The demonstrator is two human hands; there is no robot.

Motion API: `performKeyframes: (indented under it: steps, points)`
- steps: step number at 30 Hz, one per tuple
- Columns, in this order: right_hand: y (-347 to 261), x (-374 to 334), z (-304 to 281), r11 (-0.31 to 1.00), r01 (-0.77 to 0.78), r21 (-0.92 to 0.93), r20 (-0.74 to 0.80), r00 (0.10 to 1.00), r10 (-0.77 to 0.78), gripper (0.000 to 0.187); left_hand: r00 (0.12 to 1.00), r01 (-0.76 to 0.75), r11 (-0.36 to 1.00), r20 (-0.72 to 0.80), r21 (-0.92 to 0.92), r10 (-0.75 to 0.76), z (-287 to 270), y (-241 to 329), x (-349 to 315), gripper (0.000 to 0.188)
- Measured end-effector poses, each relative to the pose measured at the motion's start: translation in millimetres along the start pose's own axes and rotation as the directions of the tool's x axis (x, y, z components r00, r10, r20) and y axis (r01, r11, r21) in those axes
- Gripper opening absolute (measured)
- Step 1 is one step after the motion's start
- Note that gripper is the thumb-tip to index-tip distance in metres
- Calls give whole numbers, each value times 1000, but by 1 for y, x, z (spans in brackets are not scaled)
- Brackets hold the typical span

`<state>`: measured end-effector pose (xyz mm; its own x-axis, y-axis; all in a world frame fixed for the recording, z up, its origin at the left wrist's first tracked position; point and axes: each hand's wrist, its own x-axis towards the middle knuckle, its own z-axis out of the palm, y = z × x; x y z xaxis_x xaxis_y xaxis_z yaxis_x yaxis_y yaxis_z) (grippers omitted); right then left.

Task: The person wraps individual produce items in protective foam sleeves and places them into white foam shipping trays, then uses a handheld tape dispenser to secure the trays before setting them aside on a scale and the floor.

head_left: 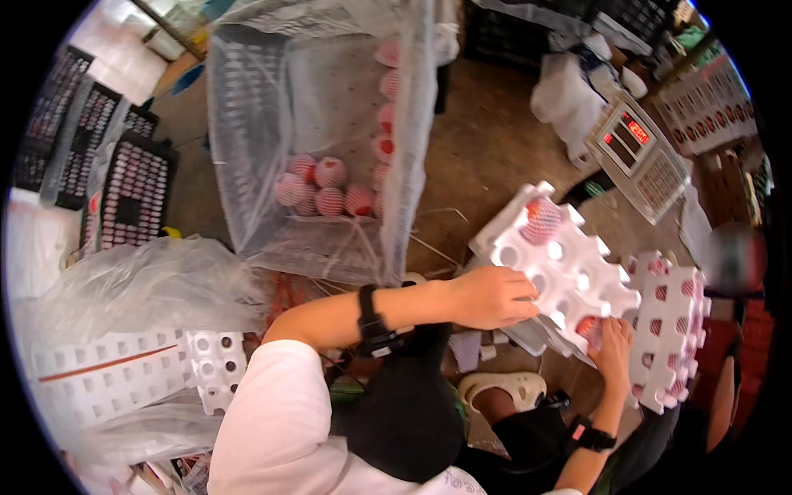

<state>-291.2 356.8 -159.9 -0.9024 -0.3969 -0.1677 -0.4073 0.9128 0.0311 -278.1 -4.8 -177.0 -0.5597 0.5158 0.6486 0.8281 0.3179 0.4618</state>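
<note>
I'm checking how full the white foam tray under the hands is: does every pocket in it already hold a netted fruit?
No: the white foam tray shows one netted fruit near its far end, while several round pockets beside it are bare.

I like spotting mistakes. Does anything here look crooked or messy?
The white foam tray sits tilted, held by the left hand and right hand, with only two netted fruits in it. Thin sticks lie scattered on the floor.
</note>
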Motion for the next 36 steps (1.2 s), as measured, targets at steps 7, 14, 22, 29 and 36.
performKeyframes:
  steps: [7,14,22,29,36]
  points:
    - [-45,15,-87,978,-205,33,-64,976,207,63,689,529,371,-132,763,-712,-188,-85,-142,23]
    - [-203,65,-85,795,338,503,-399,907,-133,38,266,597,260,118,759,-957,-203,-202,-216,46]
    - [-322,108,-45,80,386,919,-367,911,-187,72,254,700,266,-117,-663,-960,-199,-20,-112,66]
    - [-331,97,-19,-420,70,905,-206,935,-288,79,828,552,799,-268,240,-492,-148,39,-124,43]
    - [-302,92,-9,-335,140,932,-265,892,-365,58,850,393,917,-353,-69,-391,-125,22,-100,23]
